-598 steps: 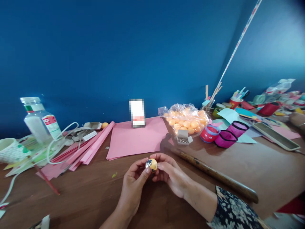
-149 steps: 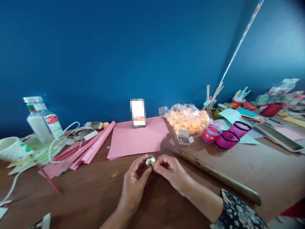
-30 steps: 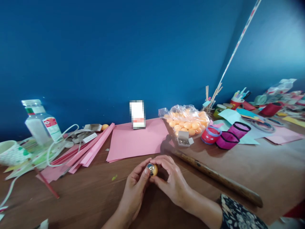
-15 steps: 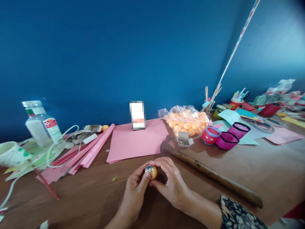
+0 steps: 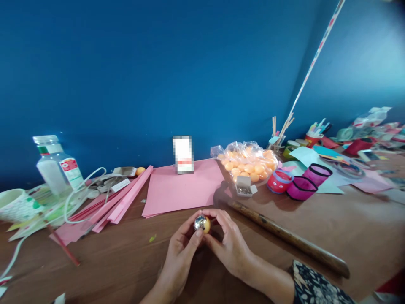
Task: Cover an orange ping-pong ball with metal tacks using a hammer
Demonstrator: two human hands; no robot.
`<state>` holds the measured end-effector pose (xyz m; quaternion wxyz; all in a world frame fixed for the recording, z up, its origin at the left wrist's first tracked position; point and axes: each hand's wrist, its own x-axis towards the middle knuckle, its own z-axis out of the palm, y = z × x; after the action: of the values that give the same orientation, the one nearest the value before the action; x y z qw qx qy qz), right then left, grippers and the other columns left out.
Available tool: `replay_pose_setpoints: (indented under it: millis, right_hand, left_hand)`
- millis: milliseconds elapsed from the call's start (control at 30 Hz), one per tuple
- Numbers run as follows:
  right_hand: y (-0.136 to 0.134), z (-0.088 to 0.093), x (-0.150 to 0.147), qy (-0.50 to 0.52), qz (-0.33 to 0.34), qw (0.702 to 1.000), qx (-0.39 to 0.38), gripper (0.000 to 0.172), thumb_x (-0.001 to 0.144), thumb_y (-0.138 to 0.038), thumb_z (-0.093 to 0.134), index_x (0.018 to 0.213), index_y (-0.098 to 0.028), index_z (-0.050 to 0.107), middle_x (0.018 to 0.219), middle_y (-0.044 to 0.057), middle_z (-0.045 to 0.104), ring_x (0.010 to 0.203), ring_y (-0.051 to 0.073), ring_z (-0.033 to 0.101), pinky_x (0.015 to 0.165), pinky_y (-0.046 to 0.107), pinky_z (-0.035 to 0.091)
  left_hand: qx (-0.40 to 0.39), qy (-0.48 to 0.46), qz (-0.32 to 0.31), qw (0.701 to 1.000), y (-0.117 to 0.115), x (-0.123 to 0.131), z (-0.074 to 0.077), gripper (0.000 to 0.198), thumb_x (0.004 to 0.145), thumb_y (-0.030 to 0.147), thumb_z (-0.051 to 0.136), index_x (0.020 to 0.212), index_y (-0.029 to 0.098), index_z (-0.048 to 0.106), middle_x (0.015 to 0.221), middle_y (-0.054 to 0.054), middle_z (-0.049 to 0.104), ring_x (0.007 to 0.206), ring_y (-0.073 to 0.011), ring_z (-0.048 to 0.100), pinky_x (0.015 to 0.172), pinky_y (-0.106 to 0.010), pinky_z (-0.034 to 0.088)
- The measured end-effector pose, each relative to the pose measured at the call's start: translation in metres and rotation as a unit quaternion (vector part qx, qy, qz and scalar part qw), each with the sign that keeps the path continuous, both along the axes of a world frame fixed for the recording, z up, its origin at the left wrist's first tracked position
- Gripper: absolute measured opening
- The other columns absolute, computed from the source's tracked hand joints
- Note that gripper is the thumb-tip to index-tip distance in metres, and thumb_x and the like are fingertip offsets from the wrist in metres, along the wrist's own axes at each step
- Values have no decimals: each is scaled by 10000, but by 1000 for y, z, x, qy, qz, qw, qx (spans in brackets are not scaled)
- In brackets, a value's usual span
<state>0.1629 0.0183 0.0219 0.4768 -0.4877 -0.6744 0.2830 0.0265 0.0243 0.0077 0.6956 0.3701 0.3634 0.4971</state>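
A small ball, shiny silver on its left side and yellow-orange on its right, is held between both hands above the brown table. My left hand grips it from the left, with the thumb on its lower front. From the right, my right hand closes on it with fingers curved over the top and the thumb below. Just beyond the hands lie pink paper sheets. A long wooden stick lies right of my right hand.
Behind the stick are a small box of metal bits, a clear bag of orange balls and magenta rings. Pink strips, a glass bottle and a white cable lie left.
The ball has turned slightly and shows more of its silver side, with a dark spot near the left thumb. Both hands keep almost the same place around it.
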Motion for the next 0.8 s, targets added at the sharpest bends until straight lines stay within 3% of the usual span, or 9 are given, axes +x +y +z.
replay_pose_setpoints:
  millis: [800]
  right_hand:
    - [1, -8, -2, -22, 9, 1000, -8, 376, 728, -98, 573, 1077, -221, 501, 1033, 57, 585, 959, 202, 541, 859, 352, 446]
  left_hand:
    - [-7, 36, 32, 999, 2, 2, 2, 354, 683, 253, 688, 1020, 163, 628, 1063, -109, 660, 994, -247, 597, 895, -367, 443]
